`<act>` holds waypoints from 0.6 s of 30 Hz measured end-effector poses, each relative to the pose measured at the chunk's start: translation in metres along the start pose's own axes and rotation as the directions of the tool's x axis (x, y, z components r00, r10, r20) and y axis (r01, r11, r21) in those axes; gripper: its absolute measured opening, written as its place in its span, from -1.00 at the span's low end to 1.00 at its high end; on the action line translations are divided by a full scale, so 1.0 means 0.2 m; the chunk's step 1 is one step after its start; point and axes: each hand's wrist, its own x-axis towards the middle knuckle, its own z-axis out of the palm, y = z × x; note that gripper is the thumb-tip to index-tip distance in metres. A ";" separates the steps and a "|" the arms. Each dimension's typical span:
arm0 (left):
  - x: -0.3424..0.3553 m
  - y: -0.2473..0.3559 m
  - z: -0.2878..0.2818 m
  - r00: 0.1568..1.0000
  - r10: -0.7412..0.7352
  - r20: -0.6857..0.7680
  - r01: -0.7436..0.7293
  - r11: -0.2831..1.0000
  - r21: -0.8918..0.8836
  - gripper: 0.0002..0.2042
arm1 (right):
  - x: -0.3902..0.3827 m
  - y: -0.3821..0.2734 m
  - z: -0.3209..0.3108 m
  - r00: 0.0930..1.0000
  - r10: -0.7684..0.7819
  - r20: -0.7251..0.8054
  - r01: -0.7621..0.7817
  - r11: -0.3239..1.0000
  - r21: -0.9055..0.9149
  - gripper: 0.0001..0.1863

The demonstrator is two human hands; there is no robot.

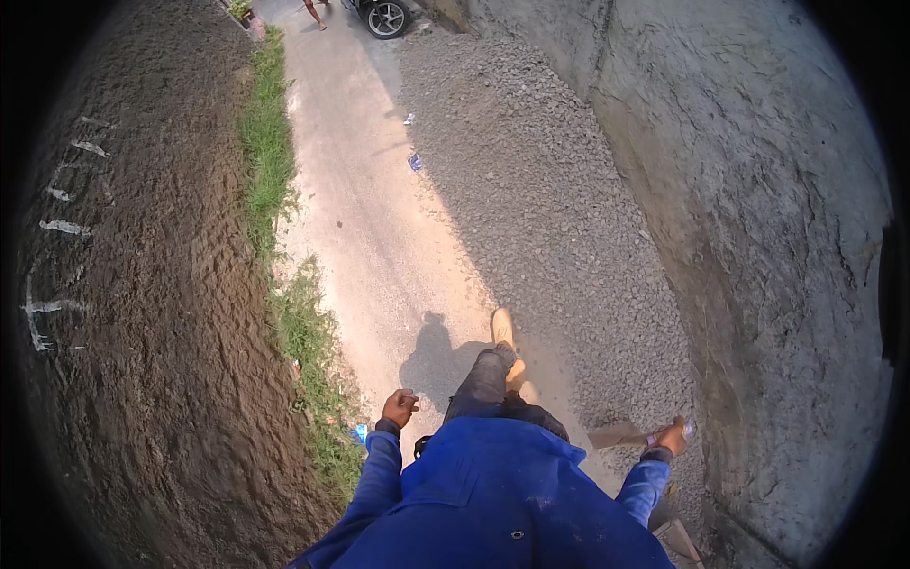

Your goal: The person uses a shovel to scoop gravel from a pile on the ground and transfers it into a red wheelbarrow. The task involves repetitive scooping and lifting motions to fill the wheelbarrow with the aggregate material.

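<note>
My left hand (pixel 400 408) hangs beside my body above the path, near the grass edge. Its fingers are loosely bent and a little apart, with nothing visible in them. On the other side, my right hand (pixel 673 438) is closed around the handle of what looks like a trowel (pixel 616 435). The flat, tan-grey blade points inward toward my legs, over the gravel's edge. Part of the handle is hidden by my fingers. One tan boot (pixel 502 327) is forward on the path.
Grey gravel (pixel 559 218) lies along a rough cement wall (pixel 749 190) at right. Grass (pixel 268 142) edges the pale path (pixel 346 190) beside a brown wall (pixel 171 284) at left. A motorbike wheel (pixel 387 18) and a person's leg (pixel 314 13) show far ahead. Litter (pixel 414 162) lies by the gravel.
</note>
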 end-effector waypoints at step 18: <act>1.14 0.77 -0.34 0.988 0.127 0.087 -0.149 0.639 0.754 -0.62 | -0.20 0.30 -0.06 0.927 -0.333 -0.174 0.164 0.776 -0.609 -0.54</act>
